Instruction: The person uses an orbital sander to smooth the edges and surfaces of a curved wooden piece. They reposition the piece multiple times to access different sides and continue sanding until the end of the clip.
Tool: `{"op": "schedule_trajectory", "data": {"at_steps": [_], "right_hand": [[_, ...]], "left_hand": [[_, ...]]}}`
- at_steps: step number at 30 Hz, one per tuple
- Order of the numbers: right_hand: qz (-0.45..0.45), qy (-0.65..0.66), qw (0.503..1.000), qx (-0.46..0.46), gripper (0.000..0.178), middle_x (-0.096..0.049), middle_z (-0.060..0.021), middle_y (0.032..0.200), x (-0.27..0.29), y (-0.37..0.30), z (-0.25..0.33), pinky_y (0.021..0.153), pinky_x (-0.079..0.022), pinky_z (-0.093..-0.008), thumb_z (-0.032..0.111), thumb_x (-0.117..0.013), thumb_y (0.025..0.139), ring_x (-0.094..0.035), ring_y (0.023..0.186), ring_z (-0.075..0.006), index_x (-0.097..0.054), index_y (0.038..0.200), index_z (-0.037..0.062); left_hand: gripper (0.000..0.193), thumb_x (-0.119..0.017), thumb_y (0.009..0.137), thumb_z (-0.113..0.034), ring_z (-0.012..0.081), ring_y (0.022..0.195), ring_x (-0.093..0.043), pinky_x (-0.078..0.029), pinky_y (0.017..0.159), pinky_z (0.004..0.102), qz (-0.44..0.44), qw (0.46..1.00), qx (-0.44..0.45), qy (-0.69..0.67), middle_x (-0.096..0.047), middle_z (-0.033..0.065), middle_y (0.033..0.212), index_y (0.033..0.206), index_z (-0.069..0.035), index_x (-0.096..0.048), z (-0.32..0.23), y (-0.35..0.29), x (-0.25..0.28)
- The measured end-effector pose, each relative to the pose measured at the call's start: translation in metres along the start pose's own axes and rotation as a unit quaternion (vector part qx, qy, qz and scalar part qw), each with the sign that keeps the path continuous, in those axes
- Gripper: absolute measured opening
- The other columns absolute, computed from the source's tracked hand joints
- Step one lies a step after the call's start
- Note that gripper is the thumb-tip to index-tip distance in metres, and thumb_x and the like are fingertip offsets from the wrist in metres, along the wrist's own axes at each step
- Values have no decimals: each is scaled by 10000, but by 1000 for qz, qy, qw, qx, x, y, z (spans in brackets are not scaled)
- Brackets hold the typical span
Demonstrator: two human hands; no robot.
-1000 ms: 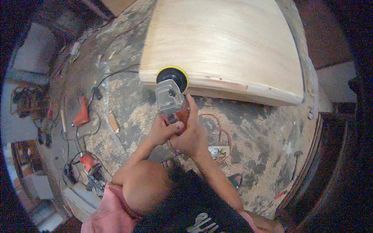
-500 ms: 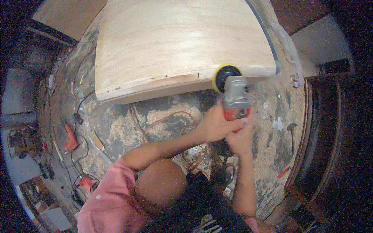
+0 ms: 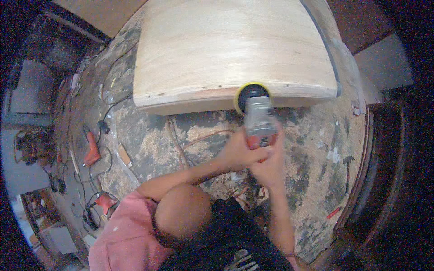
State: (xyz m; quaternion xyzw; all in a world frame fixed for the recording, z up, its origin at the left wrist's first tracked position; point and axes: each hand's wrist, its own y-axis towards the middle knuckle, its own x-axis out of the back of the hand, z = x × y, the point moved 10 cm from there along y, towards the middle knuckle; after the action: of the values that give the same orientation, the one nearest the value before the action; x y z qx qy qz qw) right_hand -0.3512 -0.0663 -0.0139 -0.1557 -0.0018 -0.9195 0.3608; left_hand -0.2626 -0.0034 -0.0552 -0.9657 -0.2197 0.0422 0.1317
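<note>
Yellow-rimmed round black pad (image 3: 249, 92) sits at the near edge of the big pale wooden box with a curved front (image 3: 226, 49), right of that edge's middle; firm contact: can't tell. Pad is on the head of a grey-and-red handheld power tool (image 3: 259, 118), body pointing away from the box toward the person. Left hand (image 3: 242, 150) clamped on the tool's red part; right hand (image 3: 267, 170) also closed round it, nearer the person, fingers blurred. Both hands are off the box, just out from its near edge. Floor (image 3: 307, 169) around the box: sawdust-strewn, dark-stained. Left of the box, toward the person: orange-red pistol-shaped power tool (image 3: 92, 151), second orange-red tool (image 3: 106, 204) further out. Right of the box, toward the person: dark-headed hammer (image 3: 348, 174), small red-handled tool (image 3: 333, 212) beyond it.
</note>
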Motion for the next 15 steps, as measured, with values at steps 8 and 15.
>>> {"op": "schedule_trajectory", "data": {"at_steps": [8, 15], "right_hand": [[183, -20, 983, -17, 1020, -655, -257, 1306, -188, -17, 75, 969, -553, -480, 154, -813, 759, -677, 1179, -406, -228, 1591, 79], [186, -84, 979, 10, 1002, -621, -260, 1349, -209, -16, 96, 1006, -528, -487, 200, -797, 768, -653, 1199, -414, -228, 1584, 76]], "left_hand": [[575, -820, 866, -384, 121, 947, -676, -555, 826, 308, -188, 981, -27, -51, -724, 56, 1060, 1263, -15, -629, 35, -104, 190], [466, -782, 910, -316, 114, 932, -667, -553, 814, 316, -196, 963, -101, -156, -719, 39, 1078, 1250, -23, -654, 0, -114, 208]]}}
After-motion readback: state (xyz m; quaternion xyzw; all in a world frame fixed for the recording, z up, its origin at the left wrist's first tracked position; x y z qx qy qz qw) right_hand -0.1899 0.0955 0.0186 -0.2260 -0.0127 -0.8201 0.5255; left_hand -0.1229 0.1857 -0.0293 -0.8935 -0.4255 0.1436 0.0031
